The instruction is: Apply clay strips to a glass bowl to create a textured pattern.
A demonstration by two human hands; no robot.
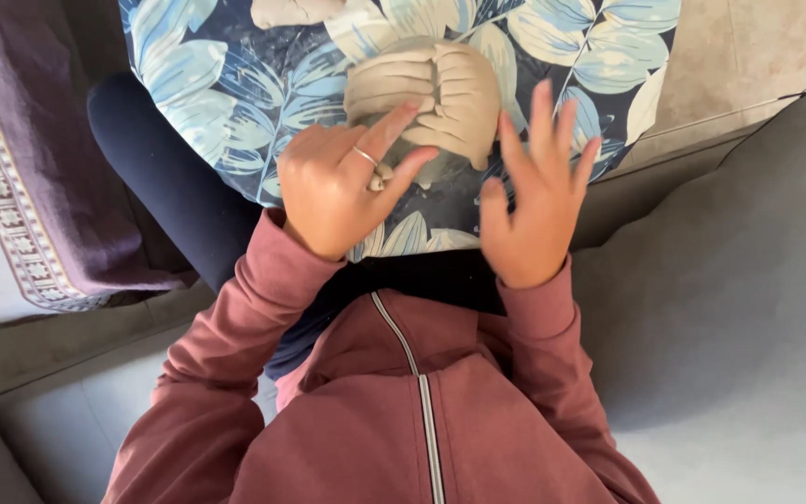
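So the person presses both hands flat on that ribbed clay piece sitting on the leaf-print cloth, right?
Not quite. The head view shows only the left hand touching the ribbed clay piece, with a fingertip; the right hand hovers beside it, fingers spread. It does sit on the leaf-print cloth.

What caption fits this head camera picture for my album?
Left hand pressing a ridged grey clay lump on a leaf-print cloth, right hand open beside it.
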